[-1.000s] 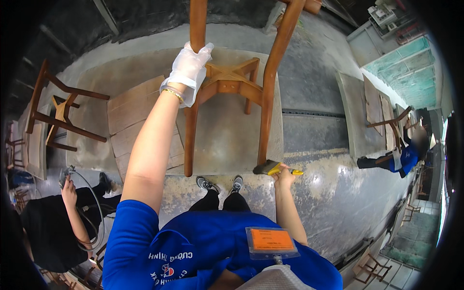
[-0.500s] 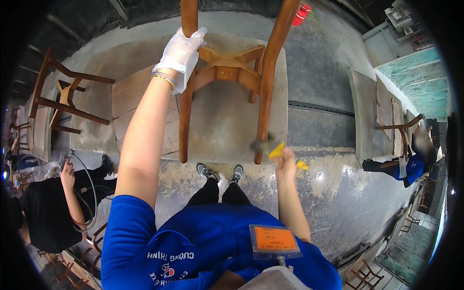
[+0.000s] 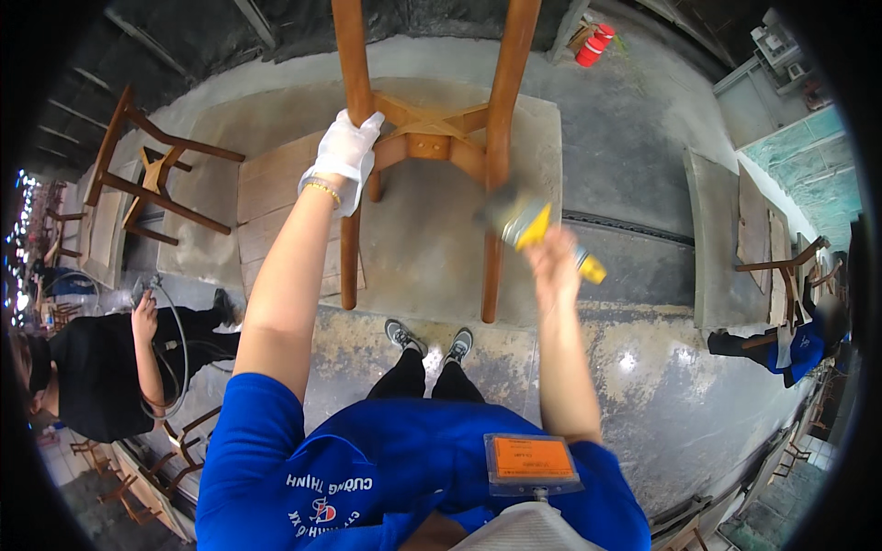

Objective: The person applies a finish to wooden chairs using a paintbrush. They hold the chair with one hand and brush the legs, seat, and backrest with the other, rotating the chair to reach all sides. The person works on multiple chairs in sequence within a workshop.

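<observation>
Wooden chair frame [image 3: 426, 146], over near edge of grey board [image 3: 423, 253], is gripped by left hand [image 3: 345, 151], brush [image 3: 526, 223] pinched by right hand [image 3: 555, 264], and could be tipped by brush pressure if the left grip slips.

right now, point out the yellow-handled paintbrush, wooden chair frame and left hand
Yellow-handled paintbrush [image 3: 525, 223], head view: metal ferrule
Wooden chair frame [image 3: 428, 147], head view: curved rail
Left hand [image 3: 345, 152], head view: back of glove

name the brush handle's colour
The brush handle is mostly yellow, best seen in the head view.
</observation>
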Motion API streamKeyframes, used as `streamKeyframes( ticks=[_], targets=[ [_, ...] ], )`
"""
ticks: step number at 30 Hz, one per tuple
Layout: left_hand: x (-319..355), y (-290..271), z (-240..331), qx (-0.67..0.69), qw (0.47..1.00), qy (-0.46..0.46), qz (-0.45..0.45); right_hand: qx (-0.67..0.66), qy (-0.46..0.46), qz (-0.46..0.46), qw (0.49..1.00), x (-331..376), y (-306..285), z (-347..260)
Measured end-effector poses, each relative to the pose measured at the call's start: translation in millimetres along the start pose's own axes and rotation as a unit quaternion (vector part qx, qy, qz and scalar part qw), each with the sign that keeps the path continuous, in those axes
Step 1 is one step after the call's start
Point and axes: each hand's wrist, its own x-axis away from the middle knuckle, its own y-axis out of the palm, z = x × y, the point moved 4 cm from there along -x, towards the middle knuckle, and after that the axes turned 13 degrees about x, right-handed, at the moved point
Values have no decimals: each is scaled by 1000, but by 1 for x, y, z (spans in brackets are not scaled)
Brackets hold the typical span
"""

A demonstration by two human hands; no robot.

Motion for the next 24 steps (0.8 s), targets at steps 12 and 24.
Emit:
streamKeyframes(
  ticks=[12, 24],
  targets=[
    [5, -3, 2, -23, 999, -26, 9, 488, -518, -127, 691, -22, 123, -163],
    [4, 1, 7, 44, 993, -107, -8, 754, -179, -532, 341, 69, 7, 24]
  ],
)
